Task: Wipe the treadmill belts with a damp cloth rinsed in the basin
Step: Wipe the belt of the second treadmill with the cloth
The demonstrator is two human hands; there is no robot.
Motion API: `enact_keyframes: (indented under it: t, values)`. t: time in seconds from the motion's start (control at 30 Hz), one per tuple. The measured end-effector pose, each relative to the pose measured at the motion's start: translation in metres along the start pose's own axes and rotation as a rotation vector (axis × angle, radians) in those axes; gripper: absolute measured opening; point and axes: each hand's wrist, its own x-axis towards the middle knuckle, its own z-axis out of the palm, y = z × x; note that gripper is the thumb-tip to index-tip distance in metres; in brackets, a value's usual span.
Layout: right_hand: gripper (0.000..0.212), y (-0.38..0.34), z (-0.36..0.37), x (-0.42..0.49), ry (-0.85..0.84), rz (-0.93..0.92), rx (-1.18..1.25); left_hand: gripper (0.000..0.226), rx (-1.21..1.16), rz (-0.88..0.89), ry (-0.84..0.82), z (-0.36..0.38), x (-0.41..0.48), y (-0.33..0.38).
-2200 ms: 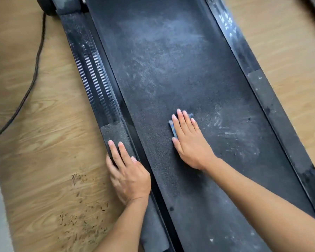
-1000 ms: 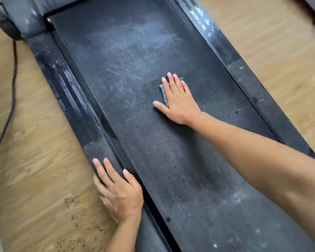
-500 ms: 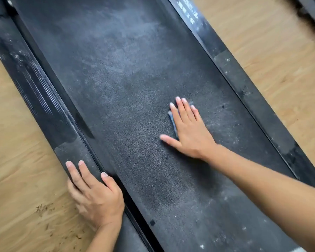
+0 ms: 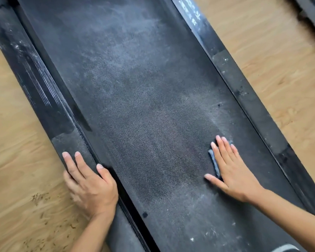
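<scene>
- The right hand [image 4: 233,170] lay flat at about 4 o'clock in the view. Its forearm came in from the 5 o'clock corner, and its four fingers were straight, close together and pointing toward 11 o'clock, with the thumb splayed out toward 9 o'clock.
- That palm pressed down on the cloth [image 4: 214,161] without curling around it. The cloth was a small blue-grey wad, mostly hidden, with only a strip showing beside the index finger and a bit past the fingertips.
- The cloth sat on the treadmill belt [image 4: 135,106], near the belt's right edge.
- The left hand [image 4: 88,184] rested at about 7 o'clock on the left side rail [image 4: 35,84], holding nothing. Two fingers stretched toward 11 o'clock along the rail's top and the thumb lay at its inner edge (the remaining fingers, over the outer edge, were too blurred to read).
- Count: two hands, one cloth, one belt, two side rails. The right side rail [image 4: 253,106] ran from 1 o'clock to 5 o'clock.
- The belt carried pale dusty patches toward 12 o'clock and looked darker between the two hands.
- A wooden floor [image 4: 271,51] lay on both sides, with dark crumbs [image 4: 42,197] scattered on it at 7 o'clock.
</scene>
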Motion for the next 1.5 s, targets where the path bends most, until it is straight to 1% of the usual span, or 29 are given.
enact_keyframes:
  t: [0.07,0.13,0.2,0.27,0.3,0.37,0.43,0.57,0.63,0.67,0.73,0.8,0.87,0.97,1.03,1.1,1.17,1.27,1.37,1.43,1.5]
  values:
    - [0.098,-0.012,-0.022,0.06,0.061,0.029,0.05,0.068,0.006,0.007,0.008,0.0,0.0,-0.001]
    - [0.091,-0.018,-0.052,0.145,0.168,0.06,0.068,0.068,0.018,0.019,0.01,0.0,0.0,0.0]
    - [0.083,-0.024,-0.092,0.225,0.218,0.089,0.082,0.068,0.019,0.013,0.013,-0.002,0.001,0.002]
    - [0.076,-0.024,-0.114,0.263,0.224,0.073,0.076,0.068,0.013,0.027,0.012,-0.003,0.001,0.002]
    - [0.074,-0.02,-0.113,0.265,0.212,0.047,0.063,0.068,0.012,0.039,0.016,-0.003,0.001,0.0]
    - [0.072,-0.004,-0.097,0.23,0.197,-0.025,0.05,0.068,0.011,0.049,0.022,-0.001,0.002,-0.002]
    - [0.074,0.015,-0.063,0.158,0.158,-0.045,0.012,0.068,0.011,0.038,0.02,-0.001,0.001,-0.002]
    - [0.08,0.045,0.007,-0.02,0.027,-0.012,-0.022,0.067,0.003,0.029,0.025,0.0,0.0,-0.002]
    - [0.084,0.044,0.022,-0.063,-0.044,0.03,-0.016,0.067,0.01,0.022,0.023,0.001,0.0,-0.003]
    - [0.087,0.042,0.025,-0.06,-0.051,0.06,0.002,0.067,0.013,0.019,0.024,0.001,0.0,-0.003]
    - [0.092,0.032,0.015,-0.02,0.018,0.102,0.058,0.067,0.012,0.016,0.028,0.002,0.0,-0.002]
    - [0.094,0.024,-0.013,0.049,0.114,0.075,0.084,0.066,0.015,0.028,0.04,0.002,-0.001,-0.001]
    - [0.094,0.024,-0.048,0.13,0.177,0.04,0.06,0.066,0.019,0.031,0.051,0.003,-0.001,0.0]
    - [0.098,0.016,-0.106,0.235,0.204,0.022,0.041,0.067,0.011,0.025,0.055,0.002,-0.002,-0.001]
    - [0.1,0.02,-0.123,0.267,0.196,0.006,0.04,0.066,0.003,0.041,0.061,0.002,-0.002,0.0]
    - [0.096,0.037,-0.117,0.261,0.174,-0.051,0.029,0.066,0.004,0.04,0.07,0.002,-0.001,0.0]
    - [0.087,0.059,-0.095,0.217,0.165,-0.088,0.01,0.066,0.004,0.038,0.065,0.002,-0.001,-0.001]
    - [0.082,0.09,-0.043,0.104,0.119,-0.082,-0.012,0.065,-0.005,0.037,0.071,0.003,-0.002,-0.002]
    - [0.091,0.102,-0.008,-0.002,0.019,-0.074,-0.025,0.065,0.001,0.029,0.075,0.004,-0.003,-0.001]
    - [0.098,0.101,-0.001,-0.014,-0.011,-0.034,-0.004,0.065,-0.01,0.031,0.065,0.004,-0.003,0.001]
    - [0.1,0.096,-0.013,0.03,0.043,-0.025,0.036,0.067,-0.005,0.024,0.068,0.003,0.0,0.0]
